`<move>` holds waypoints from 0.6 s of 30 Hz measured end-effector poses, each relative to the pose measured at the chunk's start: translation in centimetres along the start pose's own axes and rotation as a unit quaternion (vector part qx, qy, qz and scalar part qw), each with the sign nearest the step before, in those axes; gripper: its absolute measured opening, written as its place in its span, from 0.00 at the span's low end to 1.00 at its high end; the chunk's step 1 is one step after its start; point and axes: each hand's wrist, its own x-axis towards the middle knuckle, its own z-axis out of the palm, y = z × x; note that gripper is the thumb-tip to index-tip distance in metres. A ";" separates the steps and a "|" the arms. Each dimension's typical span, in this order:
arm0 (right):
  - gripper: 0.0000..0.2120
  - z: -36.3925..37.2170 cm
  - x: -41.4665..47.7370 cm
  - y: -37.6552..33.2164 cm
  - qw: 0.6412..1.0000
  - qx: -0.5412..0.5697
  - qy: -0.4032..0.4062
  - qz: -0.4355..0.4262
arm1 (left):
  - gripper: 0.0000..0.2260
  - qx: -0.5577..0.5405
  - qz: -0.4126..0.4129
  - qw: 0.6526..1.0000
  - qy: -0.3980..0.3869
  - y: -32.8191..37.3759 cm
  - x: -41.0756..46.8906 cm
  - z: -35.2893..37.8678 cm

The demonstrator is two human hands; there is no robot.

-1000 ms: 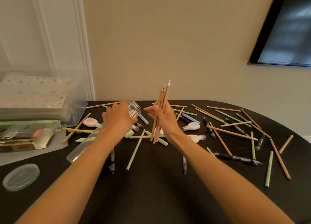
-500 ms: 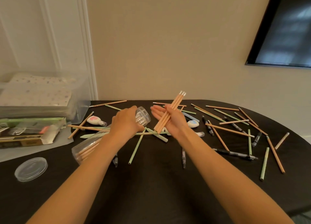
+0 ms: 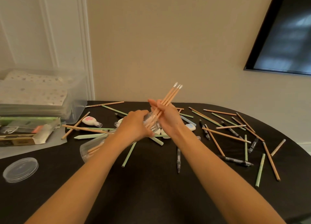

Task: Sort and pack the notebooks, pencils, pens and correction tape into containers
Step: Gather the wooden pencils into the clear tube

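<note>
Our right hand curls its fingers round a bundle of wooden pencils — eraser ends up, tips entering the mouth of a clear jar. Our left hand grips that tilted jar — above the black table, among loose pencils.

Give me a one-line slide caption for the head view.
The left hand grips a tilted clear jar while the right hand holds a bundle of pencils at its mouth.

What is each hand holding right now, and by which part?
Left hand grips the clear jar near its mouth; right hand holds a bundle of wooden pencils around mid-length, eraser ends up.
</note>
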 end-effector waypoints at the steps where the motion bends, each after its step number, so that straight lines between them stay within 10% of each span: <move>1: 0.06 -0.1 -0.1 -0.1 0.999 -0.053 -0.012 -0.001 | 0.30 0.004 -0.009 1.000 0.009 -0.1 0.2 0.1; 18: 0.15 -7.3 -0.4 -3.2 0.939 -0.333 0.070 0.041 | 0.24 0.090 -0.044 0.994 0.044 2.5 4.0 3.9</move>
